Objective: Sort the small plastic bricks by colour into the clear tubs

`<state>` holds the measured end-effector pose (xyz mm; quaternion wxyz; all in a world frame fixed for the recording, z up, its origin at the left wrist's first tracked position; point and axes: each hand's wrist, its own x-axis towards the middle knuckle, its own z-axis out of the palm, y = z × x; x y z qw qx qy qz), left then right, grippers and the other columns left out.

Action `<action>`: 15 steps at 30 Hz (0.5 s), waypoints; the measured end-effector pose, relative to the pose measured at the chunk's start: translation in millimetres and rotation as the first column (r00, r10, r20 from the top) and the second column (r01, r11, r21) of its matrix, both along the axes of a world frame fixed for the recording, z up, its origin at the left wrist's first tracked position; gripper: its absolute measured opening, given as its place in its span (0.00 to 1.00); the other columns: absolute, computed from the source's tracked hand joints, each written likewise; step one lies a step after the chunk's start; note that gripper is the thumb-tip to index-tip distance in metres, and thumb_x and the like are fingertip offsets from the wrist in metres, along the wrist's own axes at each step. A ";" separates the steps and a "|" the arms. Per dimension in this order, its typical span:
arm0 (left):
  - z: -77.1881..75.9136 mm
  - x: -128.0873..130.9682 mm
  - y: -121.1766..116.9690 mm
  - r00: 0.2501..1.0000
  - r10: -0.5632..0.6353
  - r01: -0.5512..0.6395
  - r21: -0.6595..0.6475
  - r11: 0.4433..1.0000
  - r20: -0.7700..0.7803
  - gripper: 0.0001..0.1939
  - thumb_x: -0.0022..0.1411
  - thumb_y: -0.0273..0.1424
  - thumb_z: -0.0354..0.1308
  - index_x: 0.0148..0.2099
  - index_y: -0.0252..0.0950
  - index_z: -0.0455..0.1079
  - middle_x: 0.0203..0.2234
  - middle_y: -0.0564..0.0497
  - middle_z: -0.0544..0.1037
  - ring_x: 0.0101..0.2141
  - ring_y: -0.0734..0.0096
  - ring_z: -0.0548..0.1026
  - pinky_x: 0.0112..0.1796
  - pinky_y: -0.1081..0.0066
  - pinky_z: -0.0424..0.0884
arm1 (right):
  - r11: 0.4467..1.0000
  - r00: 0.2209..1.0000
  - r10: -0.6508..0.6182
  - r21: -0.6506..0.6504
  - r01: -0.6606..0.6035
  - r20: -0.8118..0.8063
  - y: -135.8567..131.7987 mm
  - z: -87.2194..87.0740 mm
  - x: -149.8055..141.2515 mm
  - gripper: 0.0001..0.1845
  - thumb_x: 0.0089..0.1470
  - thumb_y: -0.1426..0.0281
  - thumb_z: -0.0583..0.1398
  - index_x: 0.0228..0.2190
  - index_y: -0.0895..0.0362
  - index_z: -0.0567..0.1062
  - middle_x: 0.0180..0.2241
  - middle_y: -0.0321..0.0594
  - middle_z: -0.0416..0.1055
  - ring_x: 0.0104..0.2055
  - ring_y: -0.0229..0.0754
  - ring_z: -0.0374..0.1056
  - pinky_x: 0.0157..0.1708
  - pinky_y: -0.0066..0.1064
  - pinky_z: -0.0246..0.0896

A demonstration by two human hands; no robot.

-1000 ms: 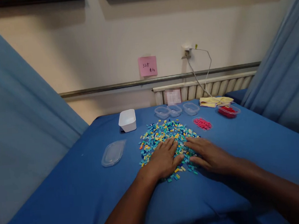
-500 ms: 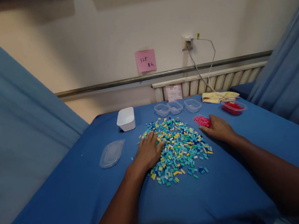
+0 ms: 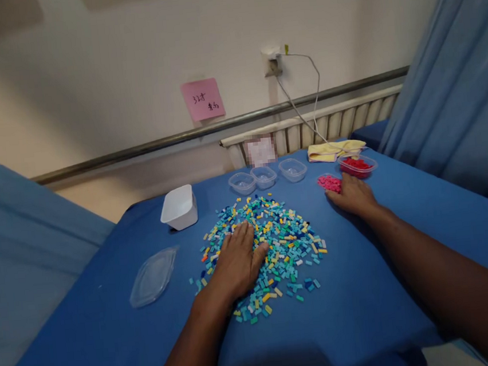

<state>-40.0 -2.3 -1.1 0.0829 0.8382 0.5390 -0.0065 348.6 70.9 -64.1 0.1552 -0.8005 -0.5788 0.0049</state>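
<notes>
My left hand (image 3: 238, 261) lies palm down on a wide heap of small plastic building bricks (image 3: 290, 239), its fingers extended. Blue, teal, green, yellow and white pieces make up the heap, and some are hidden under the palm. At the right, my right hand (image 3: 354, 195) is closed round the near right side of a small clear container of pink pieces (image 3: 328, 183). Its thumb is at the front, and the hand covers part of the container. Just behind that hand stands a clear container of red pieces (image 3: 357, 166).
Three clear plastic containers (image 3: 292, 169) stand along the back. At the left are a white tub (image 3: 179, 207) and a clear lid (image 3: 153, 277). A yellow cloth (image 3: 331, 151) lies at the back right edge of the blue-covered table (image 3: 348, 322), with a white cable (image 3: 307, 120) above.
My right hand has shifted the container of pink pieces to the right and back, closer to the red one. The left hand stays on the heap. The camera view has turned and tilted.
</notes>
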 end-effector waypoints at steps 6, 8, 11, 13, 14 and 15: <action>9.1 27.9 -36.1 0.974 -0.225 0.225 -0.002 0.974 0.005 0.44 0.80 0.59 0.38 0.83 0.33 0.49 0.81 0.42 0.46 0.80 0.52 0.45 0.77 0.45 0.46 | 0.999 0.999 -0.032 0.025 0.033 -0.045 4.2 -8.5 9.6 0.40 0.67 0.50 0.57 0.64 0.72 0.68 0.60 0.74 0.74 0.64 0.71 0.71 0.62 0.53 0.64; 3.8 33.1 -41.2 0.962 -0.274 0.274 -0.006 0.962 -0.007 0.44 0.80 0.58 0.41 0.83 0.34 0.50 0.80 0.41 0.47 0.80 0.51 0.46 0.77 0.45 0.47 | 0.999 0.998 -0.031 0.035 0.033 -0.062 4.2 -11.2 10.3 0.39 0.67 0.51 0.57 0.64 0.72 0.69 0.59 0.73 0.75 0.63 0.70 0.72 0.61 0.53 0.64; -5.9 34.2 -38.1 0.969 -0.245 0.246 0.042 0.968 -0.030 0.40 0.82 0.54 0.43 0.82 0.33 0.53 0.80 0.40 0.49 0.80 0.50 0.47 0.77 0.42 0.47 | 0.997 0.997 -0.027 0.069 0.032 -0.071 2.7 -12.8 11.6 0.39 0.66 0.53 0.58 0.63 0.73 0.69 0.58 0.75 0.75 0.63 0.72 0.72 0.61 0.55 0.65; -7.9 32.6 -33.7 0.978 -0.203 0.206 0.061 0.977 -0.041 0.39 0.82 0.52 0.42 0.82 0.33 0.54 0.80 0.40 0.49 0.79 0.50 0.48 0.77 0.42 0.47 | 0.991 0.998 -0.007 0.133 0.015 -0.065 0.6 -11.6 10.5 0.41 0.66 0.53 0.58 0.64 0.75 0.68 0.59 0.77 0.74 0.64 0.74 0.70 0.62 0.58 0.63; -6.2 32.0 -32.9 0.982 -0.186 0.189 0.067 0.980 -0.043 0.38 0.83 0.52 0.42 0.82 0.33 0.54 0.80 0.40 0.50 0.79 0.50 0.48 0.77 0.42 0.47 | 0.983 0.998 0.020 0.181 -0.008 -0.064 -1.0 -10.3 8.5 0.41 0.67 0.53 0.58 0.65 0.75 0.67 0.61 0.77 0.73 0.65 0.74 0.69 0.64 0.60 0.62; -2.4 31.9 -33.7 0.984 -0.172 0.175 0.066 0.982 -0.041 0.39 0.83 0.52 0.42 0.82 0.33 0.54 0.80 0.40 0.50 0.79 0.50 0.48 0.77 0.41 0.46 | 0.971 0.996 0.068 0.234 -0.050 -0.066 -3.3 -8.7 5.1 0.41 0.67 0.52 0.57 0.66 0.74 0.67 0.62 0.76 0.72 0.67 0.74 0.68 0.65 0.61 0.61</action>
